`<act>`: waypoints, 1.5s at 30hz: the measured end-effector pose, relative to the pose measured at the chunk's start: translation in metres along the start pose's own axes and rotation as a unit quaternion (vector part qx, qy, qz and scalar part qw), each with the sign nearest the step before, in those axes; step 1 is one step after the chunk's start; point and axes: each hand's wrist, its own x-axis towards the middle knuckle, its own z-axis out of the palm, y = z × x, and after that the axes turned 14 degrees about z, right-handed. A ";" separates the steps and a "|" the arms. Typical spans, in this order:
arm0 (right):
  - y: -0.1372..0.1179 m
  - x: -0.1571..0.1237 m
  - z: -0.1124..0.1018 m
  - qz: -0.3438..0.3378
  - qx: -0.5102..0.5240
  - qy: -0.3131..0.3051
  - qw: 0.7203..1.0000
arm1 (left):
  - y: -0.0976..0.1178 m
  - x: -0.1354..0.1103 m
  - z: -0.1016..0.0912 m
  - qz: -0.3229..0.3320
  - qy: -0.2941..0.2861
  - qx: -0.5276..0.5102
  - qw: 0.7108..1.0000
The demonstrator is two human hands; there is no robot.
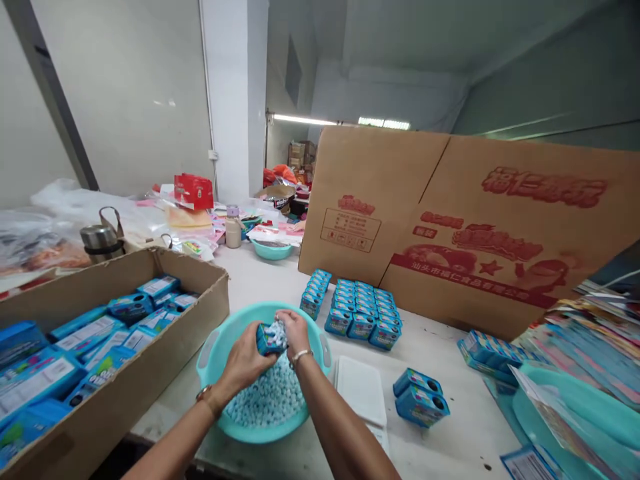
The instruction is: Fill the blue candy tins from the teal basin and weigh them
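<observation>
My left hand (245, 363) is closed around a small blue printed box (269, 339), held tilted over a turquoise basin (220, 333). At the box's opening, my right hand (295, 331) has its fingers curled around a clump of small pale blue and white pellets (277, 333). Many more of these pellets (265, 403) fill the lower part of the basin, beneath both hands. The box's underside is hidden by my left hand. A white flat scale (361, 390) lies just right of the basin.
An open carton (215, 280) of blue boxes stands left. Blue boxes (363, 313) sit in rows behind the basin, with a pair of boxes (421, 398) to the right. A large cardboard sheet (385, 220) stands behind. Another turquoise basin (580, 393) is at far right.
</observation>
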 end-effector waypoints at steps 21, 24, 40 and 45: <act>-0.004 -0.015 0.001 -0.032 -0.038 -0.043 0.998 | 0.007 -0.004 -0.003 0.000 -0.005 -0.002 1.000; -0.002 -0.015 0.001 -0.041 -0.061 -0.046 0.996 | 0.007 -0.003 -0.006 -0.009 -0.008 -0.005 1.000; -0.006 -0.022 0.000 -0.052 -0.074 -0.050 0.995 | 0.011 0.002 -0.010 0.006 -0.042 -0.001 0.999; -0.002 -0.023 -0.002 -0.032 -0.065 -0.053 0.996 | 0.009 -0.002 -0.008 -0.003 -0.044 -0.007 0.999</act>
